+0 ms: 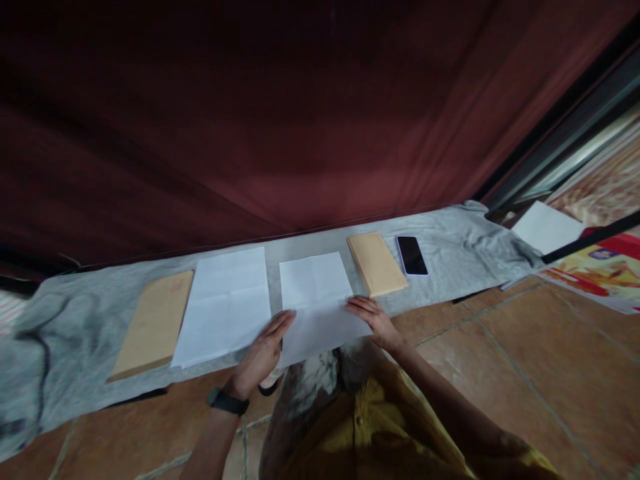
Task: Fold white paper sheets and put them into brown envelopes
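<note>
A white sheet of paper [317, 283] with a crease across it lies in front of me on the grey cloth. Its near part reaches over the cloth's front edge, above my lap. My left hand [265, 347] rests along the sheet's left edge, fingers stretched out and close together. On the right edge, near the crease, lie the extended fingers of my right hand [374, 320]. Both thumbs are mostly hidden. Left of this sheet is a stack of larger white papers [225, 300], partly overlapping a brown envelope [155, 320]. Smaller brown envelopes [377, 263] are stacked to the right.
A smartphone [413, 256] with a dark screen lies right of the small envelopes. The long narrow surface is covered by a rumpled grey cloth [460, 247], with a dark red curtain [300, 133] behind it. At far right is a colourful printed sheet [605, 270] above the tiled floor [540, 353].
</note>
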Action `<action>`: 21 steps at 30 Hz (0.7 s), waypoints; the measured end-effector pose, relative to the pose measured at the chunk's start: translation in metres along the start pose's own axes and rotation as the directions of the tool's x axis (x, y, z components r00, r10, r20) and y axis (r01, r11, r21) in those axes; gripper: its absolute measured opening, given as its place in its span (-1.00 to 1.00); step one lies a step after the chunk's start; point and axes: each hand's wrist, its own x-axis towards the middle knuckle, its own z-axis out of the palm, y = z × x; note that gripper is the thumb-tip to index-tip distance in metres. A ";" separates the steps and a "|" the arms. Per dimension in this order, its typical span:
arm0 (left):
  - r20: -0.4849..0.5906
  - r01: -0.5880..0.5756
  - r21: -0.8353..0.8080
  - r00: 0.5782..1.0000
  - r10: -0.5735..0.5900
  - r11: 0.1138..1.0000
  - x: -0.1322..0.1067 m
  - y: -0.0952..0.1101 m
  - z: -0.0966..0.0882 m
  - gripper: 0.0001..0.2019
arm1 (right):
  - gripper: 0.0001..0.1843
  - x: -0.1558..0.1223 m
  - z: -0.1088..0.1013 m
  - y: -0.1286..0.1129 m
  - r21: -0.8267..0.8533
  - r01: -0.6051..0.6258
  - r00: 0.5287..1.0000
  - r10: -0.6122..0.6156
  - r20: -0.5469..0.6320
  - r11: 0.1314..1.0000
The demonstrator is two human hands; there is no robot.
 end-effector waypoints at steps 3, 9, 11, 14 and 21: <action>-0.018 0.017 -0.015 1.000 -0.017 1.000 -0.006 -0.004 -0.002 -0.28 | -0.42 -0.004 -0.001 -0.003 0.016 0.001 1.000 -0.001 -0.003 1.000; -0.102 0.023 0.013 0.995 -0.021 1.000 0.003 -0.006 0.002 -0.41 | -0.39 -0.011 -0.003 -0.004 0.066 0.052 0.999 -0.052 -0.009 0.996; -0.102 0.015 0.022 0.995 -0.013 1.000 0.007 -0.008 0.006 -0.42 | -0.39 -0.012 -0.002 -0.004 0.066 0.053 0.998 -0.052 -0.016 0.996; -0.113 0.001 0.040 0.994 0.003 0.999 0.011 -0.010 0.011 -0.45 | -0.41 -0.011 0.000 -0.004 0.039 0.031 0.999 -0.030 -0.040 0.999; -0.147 0.013 0.082 0.989 -0.001 0.997 0.011 -0.009 0.018 -0.48 | -0.39 -0.004 0.005 -0.009 -0.047 -0.067 0.995 0.064 -0.071 0.997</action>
